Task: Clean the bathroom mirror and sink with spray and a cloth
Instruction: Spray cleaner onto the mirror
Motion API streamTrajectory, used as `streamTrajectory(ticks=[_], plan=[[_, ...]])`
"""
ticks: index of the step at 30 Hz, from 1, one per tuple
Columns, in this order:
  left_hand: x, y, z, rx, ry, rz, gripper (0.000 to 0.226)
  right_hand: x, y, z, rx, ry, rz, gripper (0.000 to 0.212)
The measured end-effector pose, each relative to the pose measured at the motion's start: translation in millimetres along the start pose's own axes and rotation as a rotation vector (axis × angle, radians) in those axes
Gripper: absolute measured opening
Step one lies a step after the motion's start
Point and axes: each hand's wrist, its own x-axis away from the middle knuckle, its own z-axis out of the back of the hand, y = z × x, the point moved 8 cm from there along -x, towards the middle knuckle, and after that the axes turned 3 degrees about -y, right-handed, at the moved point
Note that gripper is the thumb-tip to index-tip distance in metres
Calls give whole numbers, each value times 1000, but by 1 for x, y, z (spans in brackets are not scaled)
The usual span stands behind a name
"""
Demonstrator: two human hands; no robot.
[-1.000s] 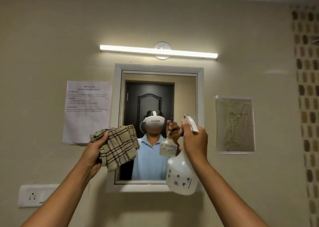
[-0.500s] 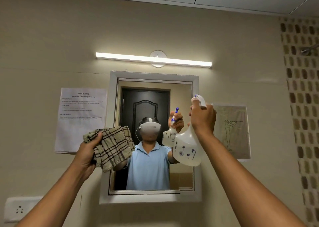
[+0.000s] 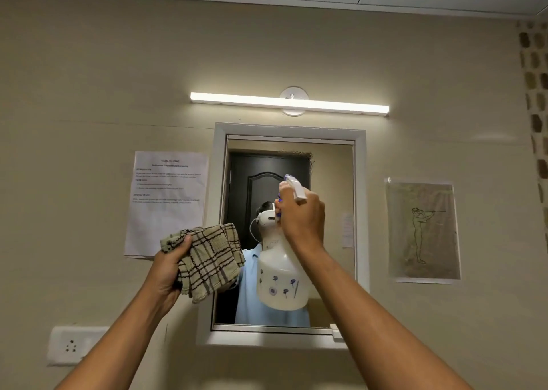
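A: Right hand grips the bottle at the neck, nozzle facing the mirror, centre frame. Left hand clutches the cloth, lower left of the glass.

B: Advice: mist the upper pane evenly, wipe downward before drips run.

A: Bottle: translucent white, small blue flowers, white trigger. Cloth: tan, dark checks, bunched. Sink not in view.

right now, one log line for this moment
phase: spraying mirror | right hand: grips spray bottle | left hand: holds cloth | sink: unseen
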Motion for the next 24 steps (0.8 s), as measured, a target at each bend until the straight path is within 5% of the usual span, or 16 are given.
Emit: streamTrajectory(ticks=[15, 24], plan=[[15, 3, 35, -40, 80, -2, 27, 48, -1, -60, 29, -124, 47, 42], [13, -14, 25, -31, 30, 26, 22, 48, 46, -8, 104, -30, -71, 35]])
